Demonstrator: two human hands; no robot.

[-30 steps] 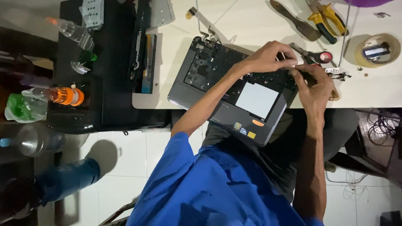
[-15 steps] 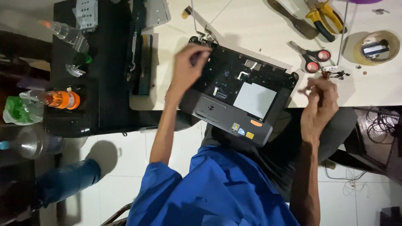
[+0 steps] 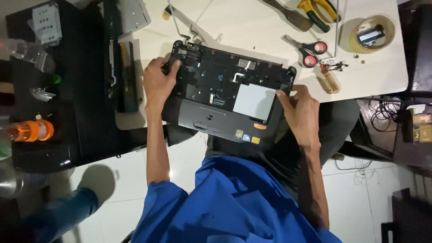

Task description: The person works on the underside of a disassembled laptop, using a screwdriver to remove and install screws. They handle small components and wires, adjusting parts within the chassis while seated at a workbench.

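A dismantled black laptop base (image 3: 225, 96) with no keyboard lies at the near edge of a white table (image 3: 252, 27), partly over my lap. My left hand (image 3: 158, 83) grips its left side near the hinge corner. My right hand (image 3: 300, 111) holds its right edge, thumb on the top face. A grey metal plate (image 3: 254, 101) and small stickers (image 3: 247, 137) show on the palm rest.
Red-handled scissors (image 3: 308, 49), a small screwdriver (image 3: 328, 81), yellow pliers (image 3: 317, 11) and a tape roll (image 3: 371, 33) lie at the back right. A black table (image 3: 85, 112) on the left carries laptop parts and an orange bottle (image 3: 31, 130). Cables (image 3: 382, 117) lie at right.
My right hand left the tools at the right and took the laptop's right edge. My left hand shifted from the board's middle to the left corner.
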